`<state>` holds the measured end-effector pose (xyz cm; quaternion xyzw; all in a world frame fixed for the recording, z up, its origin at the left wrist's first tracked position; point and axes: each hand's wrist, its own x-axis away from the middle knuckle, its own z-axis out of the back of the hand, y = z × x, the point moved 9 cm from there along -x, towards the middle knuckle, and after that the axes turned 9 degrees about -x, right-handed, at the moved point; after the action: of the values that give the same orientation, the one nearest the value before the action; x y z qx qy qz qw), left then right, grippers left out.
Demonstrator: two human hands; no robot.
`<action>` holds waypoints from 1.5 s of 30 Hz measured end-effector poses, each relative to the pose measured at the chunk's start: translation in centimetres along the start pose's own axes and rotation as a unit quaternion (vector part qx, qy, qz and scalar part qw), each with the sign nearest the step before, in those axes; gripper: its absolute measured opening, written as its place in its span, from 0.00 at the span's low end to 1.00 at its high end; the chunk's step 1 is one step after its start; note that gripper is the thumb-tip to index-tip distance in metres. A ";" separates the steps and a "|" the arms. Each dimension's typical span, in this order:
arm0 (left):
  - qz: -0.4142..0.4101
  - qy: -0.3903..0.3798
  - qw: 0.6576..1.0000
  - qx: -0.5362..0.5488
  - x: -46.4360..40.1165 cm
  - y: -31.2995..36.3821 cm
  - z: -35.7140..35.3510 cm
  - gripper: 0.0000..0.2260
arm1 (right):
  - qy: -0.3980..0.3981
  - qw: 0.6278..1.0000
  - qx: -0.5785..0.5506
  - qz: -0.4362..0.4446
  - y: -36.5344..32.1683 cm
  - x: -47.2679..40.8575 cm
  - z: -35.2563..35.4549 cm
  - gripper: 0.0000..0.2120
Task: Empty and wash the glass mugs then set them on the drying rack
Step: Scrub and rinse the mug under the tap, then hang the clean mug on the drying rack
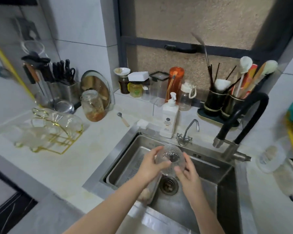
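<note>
A clear textured glass mug (169, 156) is held over the steel sink (208, 168), its mouth tipped toward me. My left hand (150, 168) grips its left side, thumb curled over the rim. My right hand (188, 174) cups its right side with fingers bent around the wall. On the counter at the left stands a gold wire drying rack (57, 132) with clear glass mugs (69, 120) resting on it.
A black pull-down faucet (243, 119) arches over the sink's right; a small chrome tap (188, 132) and white soap bottle (169, 115) stand behind it. A perforated tray (130, 166) sits in the sink's left. A dirty jar (93, 107) and spoon (123, 119) lie on the counter.
</note>
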<state>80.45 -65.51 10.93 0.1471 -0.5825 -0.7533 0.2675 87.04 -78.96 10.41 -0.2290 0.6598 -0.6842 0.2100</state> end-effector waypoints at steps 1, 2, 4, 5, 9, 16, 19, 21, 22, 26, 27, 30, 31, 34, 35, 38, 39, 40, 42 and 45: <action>-0.005 0.011 1.000 0.007 0.0 0.0 1.9 0.31 | -0.015 1.000 -0.012 0.003 -0.6 -0.5 -1.7 0.26; -0.007 0.020 1.000 0.010 0.0 0.1 3.9 0.32 | -0.033 0.999 -0.016 0.005 -1.0 -1.0 -3.6 0.26; -0.013 0.046 0.999 0.023 0.3 0.1 8.0 0.31 | -0.054 0.998 -0.011 0.007 -1.7 -1.9 -7.3 0.25; -0.017 0.066 0.997 0.029 0.4 -0.1 10.2 0.31 | -0.062 0.998 -0.017 0.006 -1.8 -2.4 -9.3 0.25; -0.001 0.152 0.988 0.022 1.5 -1.5 19.0 0.34 | -0.103 0.993 -0.056 -0.011 -2.4 -3.5 -17.9 0.19; 0.038 0.253 0.965 0.066 4.3 -5.6 34.0 0.21 | -0.170 0.985 -0.040 -0.011 -4.0 -4.4 -33.6 0.18; 0.056 0.276 0.956 0.077 5.5 -7.7 39.8 0.17 | -0.188 0.981 -0.026 -0.025 -3.7 -4.7 -39.9 0.17; 0.074 0.286 0.951 0.092 6.0 -9.5 43.0 0.16 | -0.193 0.980 -0.025 -0.036 -3.0 -4.9 -43.7 0.19; 0.087 0.289 0.948 0.098 6.2 -10.6 44.3 0.16 | -0.195 0.979 -0.025 -0.045 -2.4 -4.9 -45.4 0.19; 0.131 0.282 0.943 0.122 6.1 -14.8 48.3 0.16 | -0.179 0.981 -0.030 -0.075 -0.3 -4.8 -50.6 0.18; 0.138 0.282 0.942 0.122 5.9 -15.7 49.1 0.17 | -0.171 0.981 -0.032 -0.081 0.0 -4.8 -51.6 0.17; 0.156 0.286 0.937 0.128 5.0 -17.6 50.8 0.17 | -0.146 0.984 -0.036 -0.095 0.6 -5.1 -53.4 0.14; 0.161 0.284 0.935 0.136 4.6 -18.2 51.0 0.16 | -0.141 0.985 -0.029 -0.099 0.8 -5.4 -53.7 0.14; 0.177 0.277 0.934 0.144 3.6 -19.4 51.3 0.13 | -0.133 0.984 0.006 -0.119 1.8 -6.7 -54.4 0.16; 0.182 0.276 0.933 0.140 3.2 -19.8 51.4 0.13 | -0.133 0.983 0.016 -0.126 2.2 -7.2 -54.6 0.18; 0.192 0.272 0.935 0.124 2.1 -20.7 51.4 0.15 | -0.137 0.980 0.035 -0.139 3.4 -8.5 -55.0 0.20; 0.197 0.274 0.934 0.120 1.9 -21.0 51.4 0.15 | -0.139 0.980 0.037 -0.139 3.7 -8.9 -55.1 0.20; 0.204 0.275 0.932 0.119 1.7 -21.3 51.4 0.15 | -0.140 0.979 0.042 -0.141 4.0 -9.2 -55.1 0.20; 0.219 0.274 0.928 0.125 1.5 -22.1 51.1 0.15 | -0.137 0.978 0.049 -0.148 4.8 -9.6 -55.2 0.19; 0.234 0.271 0.924 0.135 1.0 -23.4 50.9 0.14 | -0.137 0.977 0.052 -0.156 5.7 -10.2 -55.3 0.17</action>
<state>47.10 -21.24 2.82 0.2395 -0.6019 -0.5148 0.5616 62.49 -28.58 3.04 -0.4097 0.5443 -0.7040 0.2008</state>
